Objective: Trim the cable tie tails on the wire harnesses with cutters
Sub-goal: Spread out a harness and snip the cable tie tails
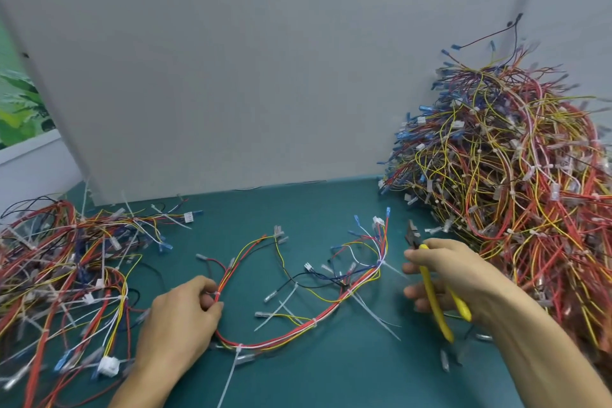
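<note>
A wire harness (298, 329) of red, white and yellow wires lies in a U-shape on the green table (314, 209). Long white cable tie tails (374, 316) stick out from it, one tail (228, 378) pointing toward the near edge. My left hand (182, 318) pinches the harness at a tie on its left arm. My right hand (443, 275) grips yellow-handled cutters (430, 288), whose dark jaws (412, 235) point away from me, just right of the harness's right arm.
A tall heap of harnesses (513, 182) fills the right side against a grey partition (265, 76). A flatter pile of harnesses (66, 268) with uncut tie tails lies at the left.
</note>
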`<state>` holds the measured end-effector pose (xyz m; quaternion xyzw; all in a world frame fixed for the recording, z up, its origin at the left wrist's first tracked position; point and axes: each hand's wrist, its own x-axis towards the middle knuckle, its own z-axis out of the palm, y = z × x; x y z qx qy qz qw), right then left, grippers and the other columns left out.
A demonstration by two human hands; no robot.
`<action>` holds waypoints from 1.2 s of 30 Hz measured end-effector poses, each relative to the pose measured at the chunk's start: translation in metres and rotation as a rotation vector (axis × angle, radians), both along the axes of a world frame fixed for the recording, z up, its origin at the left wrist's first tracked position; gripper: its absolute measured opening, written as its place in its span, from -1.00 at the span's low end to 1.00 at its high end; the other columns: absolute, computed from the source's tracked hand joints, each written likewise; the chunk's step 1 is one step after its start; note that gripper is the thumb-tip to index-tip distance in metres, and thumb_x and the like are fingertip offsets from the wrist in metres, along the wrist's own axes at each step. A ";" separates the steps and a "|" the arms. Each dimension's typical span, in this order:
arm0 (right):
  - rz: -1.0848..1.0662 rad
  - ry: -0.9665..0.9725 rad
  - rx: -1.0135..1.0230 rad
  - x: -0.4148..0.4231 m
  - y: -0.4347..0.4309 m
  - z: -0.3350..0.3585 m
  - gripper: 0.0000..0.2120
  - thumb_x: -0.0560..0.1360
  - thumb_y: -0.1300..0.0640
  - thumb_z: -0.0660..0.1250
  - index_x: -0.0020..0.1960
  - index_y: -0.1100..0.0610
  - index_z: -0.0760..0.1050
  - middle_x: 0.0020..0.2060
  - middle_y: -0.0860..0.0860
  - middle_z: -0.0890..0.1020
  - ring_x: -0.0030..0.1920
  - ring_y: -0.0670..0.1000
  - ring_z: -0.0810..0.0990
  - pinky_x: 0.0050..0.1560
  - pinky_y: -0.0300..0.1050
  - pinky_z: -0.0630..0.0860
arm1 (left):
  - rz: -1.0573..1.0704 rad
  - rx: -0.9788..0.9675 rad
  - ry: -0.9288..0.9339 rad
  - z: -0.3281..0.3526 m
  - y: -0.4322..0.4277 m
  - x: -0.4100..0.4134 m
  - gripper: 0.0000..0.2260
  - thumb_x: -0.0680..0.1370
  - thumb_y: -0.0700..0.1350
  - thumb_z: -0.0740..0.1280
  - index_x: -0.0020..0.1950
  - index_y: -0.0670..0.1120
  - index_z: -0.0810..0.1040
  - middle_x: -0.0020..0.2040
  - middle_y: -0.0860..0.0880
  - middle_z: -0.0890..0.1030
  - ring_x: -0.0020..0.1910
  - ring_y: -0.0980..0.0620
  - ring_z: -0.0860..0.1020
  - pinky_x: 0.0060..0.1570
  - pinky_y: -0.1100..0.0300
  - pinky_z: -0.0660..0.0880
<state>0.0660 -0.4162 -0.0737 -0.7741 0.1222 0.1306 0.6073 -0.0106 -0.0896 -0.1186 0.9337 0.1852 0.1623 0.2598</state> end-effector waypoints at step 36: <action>0.338 -0.137 -0.328 -0.013 0.033 -0.016 -0.87 0.35 0.26 0.40 -0.10 0.14 0.56 -0.53 -0.03 0.52 -0.55 -0.06 0.48 -0.50 -0.27 0.36 | -0.552 0.630 0.129 0.003 -0.073 0.106 -0.62 0.52 -0.25 0.18 0.30 0.00 0.50 0.15 -0.06 0.51 0.16 -0.12 0.43 0.12 0.05 0.40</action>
